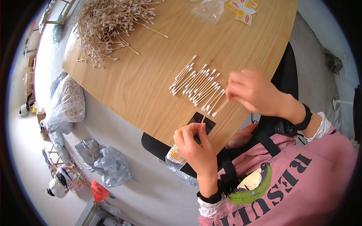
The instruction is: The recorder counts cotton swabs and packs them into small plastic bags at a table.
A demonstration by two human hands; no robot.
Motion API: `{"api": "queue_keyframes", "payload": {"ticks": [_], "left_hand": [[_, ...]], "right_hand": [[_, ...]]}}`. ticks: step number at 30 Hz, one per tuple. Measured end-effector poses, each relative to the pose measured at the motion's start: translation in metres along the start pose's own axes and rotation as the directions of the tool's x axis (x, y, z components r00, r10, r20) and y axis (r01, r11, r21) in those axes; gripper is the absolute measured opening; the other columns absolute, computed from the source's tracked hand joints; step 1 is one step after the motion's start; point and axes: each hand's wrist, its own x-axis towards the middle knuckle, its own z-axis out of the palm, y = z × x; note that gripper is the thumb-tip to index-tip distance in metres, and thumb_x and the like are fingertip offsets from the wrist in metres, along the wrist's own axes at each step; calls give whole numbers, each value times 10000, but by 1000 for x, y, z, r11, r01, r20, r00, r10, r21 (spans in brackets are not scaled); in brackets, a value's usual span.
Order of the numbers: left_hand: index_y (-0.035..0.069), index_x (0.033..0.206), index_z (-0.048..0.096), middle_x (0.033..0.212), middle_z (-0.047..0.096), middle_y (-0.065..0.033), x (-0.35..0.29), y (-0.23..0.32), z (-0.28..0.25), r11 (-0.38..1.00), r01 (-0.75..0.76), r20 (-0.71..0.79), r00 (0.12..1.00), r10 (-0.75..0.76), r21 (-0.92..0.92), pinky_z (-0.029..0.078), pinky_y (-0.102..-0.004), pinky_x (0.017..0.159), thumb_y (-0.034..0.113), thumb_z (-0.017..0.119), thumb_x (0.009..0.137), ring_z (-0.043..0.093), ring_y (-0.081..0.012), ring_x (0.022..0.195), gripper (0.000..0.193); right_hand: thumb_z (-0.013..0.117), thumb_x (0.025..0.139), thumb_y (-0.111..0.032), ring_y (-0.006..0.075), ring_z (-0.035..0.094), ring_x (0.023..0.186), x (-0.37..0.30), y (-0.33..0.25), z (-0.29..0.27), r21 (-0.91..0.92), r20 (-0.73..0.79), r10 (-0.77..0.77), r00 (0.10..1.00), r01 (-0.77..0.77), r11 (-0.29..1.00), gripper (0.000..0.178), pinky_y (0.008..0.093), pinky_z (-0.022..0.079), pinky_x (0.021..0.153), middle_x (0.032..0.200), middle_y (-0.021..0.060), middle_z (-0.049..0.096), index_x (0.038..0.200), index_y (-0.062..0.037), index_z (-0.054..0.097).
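Observation:
My left hand [195, 145] is closed at the table's near edge, a thin cotton swab stick [204, 118] standing up from between its thumb and forefinger. My right hand [252, 92], slightly blurred, pinches another cotton swab [220, 109] with its white tip pointing down toward the left hand. Just beyond both hands lies a loose row of cotton swabs [200, 83], side by side at a slant. Partly under the left hand is a small black square [209, 123] on the table. A clear pack of swabs with a yellow label [175, 154] shows beside the left hand, partly hidden.
A large heap of cotton swabs [109, 26] covers the table's far left. A clear plastic bag [209, 10] and yellow-white cards [243, 15] lie at the far edge. Bulky plastic bags [109, 162] sit on the floor at left, where another person [60, 184] appears.

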Motion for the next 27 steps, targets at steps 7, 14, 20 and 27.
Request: {"api": "queue_keyframes", "payload": {"ticks": [7, 14, 20, 27], "left_hand": [[41, 847, 642, 833, 534, -75, -3, 9, -5, 982, -157, 163, 977, 139, 102, 445, -368, 719, 32, 749, 809, 542, -250, 814, 114], [63, 841, 668, 815, 512, -84, 23, 19, 26, 971, -169, 187, 973, 137, 170, 439, -385, 726, 89, 779, 778, 522, -269, 813, 130], [27, 1055, 602, 972, 559, -56, 33, 20, 45, 984, -52, -165, 986, 23, -171, 412, -381, 792, 128, 778, 840, 521, -200, 900, 296], [-25, 1421, 332, 1489, 391, -207, 34, 27, 72, 509, -72, -276, 900, -338, -858, 226, -425, 1218, 298, 390, 1075, 335, -280, 1443, 477]], "right_hand": [[709, 792, -69, 279, 597, 786, 2, -6, 18, 175, 0, 234, 972, -231, 957, 169, 407, 465, 665, 857, 75, 544, 882, -81, 567], [702, 796, -34, 220, 594, 798, 17, 1, 6, 388, -102, 369, 924, -305, 870, 220, 348, 470, 679, 880, 66, 549, 946, -69, 545], [681, 926, -135, 149, 586, 1023, 12, 20, 11, 615, -256, 418, 872, -187, 766, 235, 313, 454, 890, 1073, 36, 590, 1115, -52, 568], [500, 1058, -345, 200, 462, 1353, 34, -2, 54, 913, -274, 484, 831, 68, 401, 411, 368, 344, 1146, 1383, 124, 525, 1299, -12, 497]]}}
